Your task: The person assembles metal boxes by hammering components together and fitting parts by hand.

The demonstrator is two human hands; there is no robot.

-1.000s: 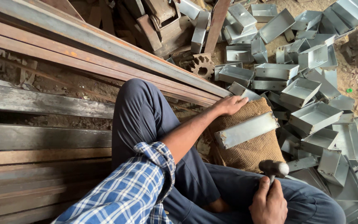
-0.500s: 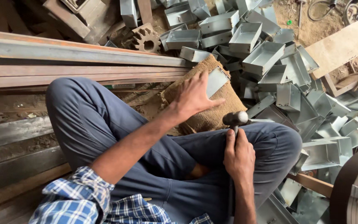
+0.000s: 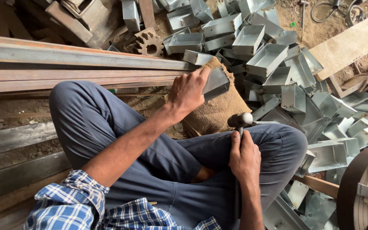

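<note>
A folded sheet-metal piece (image 3: 216, 83) is gripped by the left hand (image 3: 188, 91), fingers wrapped around it, and it's held on top of a burlap sack (image 3: 218, 111) on the dirt floor (image 3: 150, 100). A small hammer (image 3: 240, 120) is clasped in the right hand (image 3: 244, 156), head up, just beside the sack. Crossed legs in grey trousers (image 3: 150, 149) are seen below. Behind the sack a big heap of open metal trays (image 3: 269, 55) is piled, too many to count, all empty as far as can be seen. A rusty gear (image 3: 149, 42) and long steel beams (image 3: 77, 59) are seen at the left.
</note>
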